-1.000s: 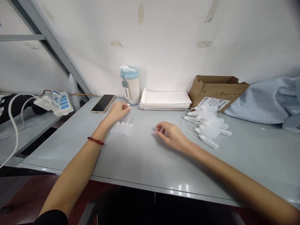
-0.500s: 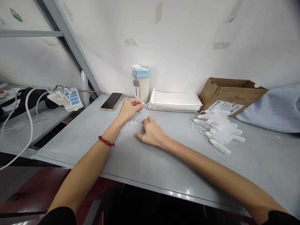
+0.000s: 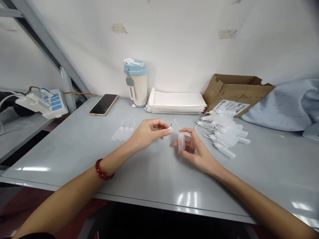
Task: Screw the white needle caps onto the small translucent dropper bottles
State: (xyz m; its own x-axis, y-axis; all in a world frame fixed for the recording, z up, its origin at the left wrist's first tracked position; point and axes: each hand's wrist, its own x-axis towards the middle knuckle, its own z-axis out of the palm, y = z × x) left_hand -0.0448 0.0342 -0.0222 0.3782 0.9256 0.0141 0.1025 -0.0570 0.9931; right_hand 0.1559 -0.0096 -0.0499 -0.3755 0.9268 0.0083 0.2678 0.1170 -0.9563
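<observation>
Near the middle of the table (image 3: 149,179), my left hand (image 3: 152,131) pinches a small white cap (image 3: 170,128) with a thin dark needle tip pointing up. To its right, my right hand (image 3: 195,149) grips a small translucent plastic squeeze bottle (image 3: 181,142) upright between thumb and fingers. A gap separates the cap from the bottle, and a pale thin strip shows just above the bottle. Behind my left wrist lies a row of several similar bottles (image 3: 123,133) with white tops. A larger heap of bottles (image 3: 224,131) with thin tethers lies beyond my right hand.
Along the wall stand a phone (image 3: 103,104), a cream tumbler (image 3: 139,88) with a blue lid, a stack of white envelopes (image 3: 176,103) and an open cardboard box (image 3: 238,91). Pale cloth (image 3: 281,106) bunches at right. A power strip (image 3: 53,104) sits off the table's left side.
My right hand has moved right, away from the bottle row, with a bottle in its grip. My left hand has come toward it, holding the needle-tipped cap. The camera view has also shifted.
</observation>
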